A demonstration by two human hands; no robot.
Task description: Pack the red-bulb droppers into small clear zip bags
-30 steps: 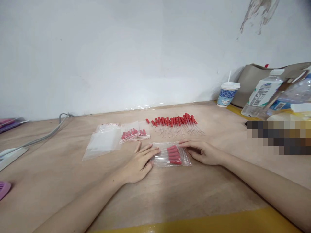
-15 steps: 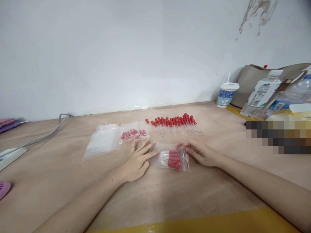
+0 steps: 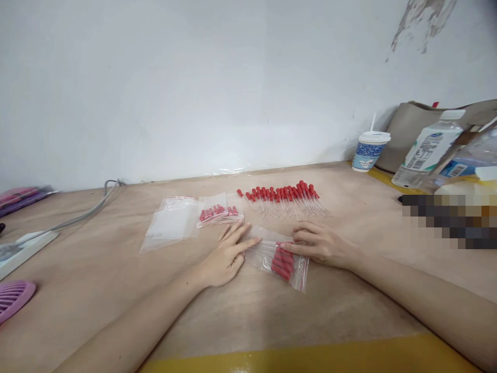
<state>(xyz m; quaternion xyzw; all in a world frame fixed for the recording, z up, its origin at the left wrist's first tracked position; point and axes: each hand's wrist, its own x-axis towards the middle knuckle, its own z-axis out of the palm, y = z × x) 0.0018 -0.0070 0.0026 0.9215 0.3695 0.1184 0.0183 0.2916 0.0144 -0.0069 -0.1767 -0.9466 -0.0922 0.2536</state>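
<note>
A clear zip bag (image 3: 298,269) lies in front of me with several red-bulbed glass droppers (image 3: 282,263) inside, its red-lined zip edge to the right. My left hand (image 3: 227,256) lies flat with fingers spread, a fingertip resting on the bag's left end. From the right, my right hand (image 3: 322,243) reaches over the bag with its fingers apart, one digit pressing on the red bulbs through the plastic. Behind them, a row of loose droppers (image 3: 285,196) lies with red bulbs toward the wall. Left of it are filled zip bags (image 3: 213,212) of droppers.
A stack of flat zip bags (image 3: 171,223) lies at the left, by a grey cable (image 3: 87,215) and a pink slotted object (image 3: 15,300). At the right stand a paper cup (image 3: 368,153) with a straw, a plastic bottle (image 3: 429,150) and a grey bag (image 3: 399,127).
My right hand has moved from the bag's zip edge onto the red bulbs. The bag has turned slightly, its zip end toward me. The view has shifted a little left.
</note>
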